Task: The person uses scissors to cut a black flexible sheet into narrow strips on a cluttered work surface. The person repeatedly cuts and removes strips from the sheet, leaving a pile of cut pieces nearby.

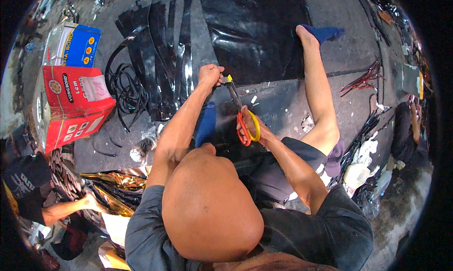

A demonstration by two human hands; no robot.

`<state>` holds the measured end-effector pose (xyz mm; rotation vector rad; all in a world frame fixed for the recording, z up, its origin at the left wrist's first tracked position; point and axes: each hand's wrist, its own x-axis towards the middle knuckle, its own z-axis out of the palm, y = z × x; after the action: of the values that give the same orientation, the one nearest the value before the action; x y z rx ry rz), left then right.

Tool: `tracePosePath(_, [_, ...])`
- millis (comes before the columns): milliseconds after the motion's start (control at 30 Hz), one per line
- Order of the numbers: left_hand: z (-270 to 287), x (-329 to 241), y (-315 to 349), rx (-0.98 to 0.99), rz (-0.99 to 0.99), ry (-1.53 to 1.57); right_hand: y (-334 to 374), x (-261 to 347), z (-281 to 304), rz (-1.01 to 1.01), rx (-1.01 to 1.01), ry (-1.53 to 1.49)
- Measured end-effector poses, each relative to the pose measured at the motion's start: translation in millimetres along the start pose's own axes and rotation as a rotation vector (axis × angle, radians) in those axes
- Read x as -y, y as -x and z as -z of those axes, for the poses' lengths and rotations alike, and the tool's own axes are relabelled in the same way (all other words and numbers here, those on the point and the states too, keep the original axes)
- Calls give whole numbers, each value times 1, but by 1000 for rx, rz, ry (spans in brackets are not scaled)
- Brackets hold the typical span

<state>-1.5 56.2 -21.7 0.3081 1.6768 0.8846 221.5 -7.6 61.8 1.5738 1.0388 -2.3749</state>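
My right hand (252, 129) grips scissors (234, 95) by their red and yellow handle loops. The dark blades point away from me toward my left hand (210, 75). That hand is closed on the near edge of a glossy black plastic sheet (255, 30), which is spread on the grey floor, right at the blade tips. Several long black strips (160, 49) lie fanned out to the left of the sheet. My legs stretch forward in blue socks, the right foot (323, 32) resting on the sheet's edge.
A red cardboard box (71, 105) and a blue-and-white box (73, 44) stand at the left beside coiled black cord (125, 87). Crumpled gold foil (118, 186) lies at lower left, where another person's hand (89, 202) reaches in. A second person (410, 134) sits at the right among scraps.
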Motion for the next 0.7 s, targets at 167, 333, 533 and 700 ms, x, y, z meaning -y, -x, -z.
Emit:
tracePosePath(167, [-2,-2,0,2,23,-6,-8,-11,0,-2,-35,41])
tracePosePath(333, [-1,5,0,-13,-4,-33,-10,-7,-4,32,-55,0])
tracePosePath(533, [-12,26,25,180,25,-59,-9,-2,0,15,-51,14])
tracePosePath(700, [-15,44,30,180,-78,-45,-9,-1,-1,-2,-116,128])
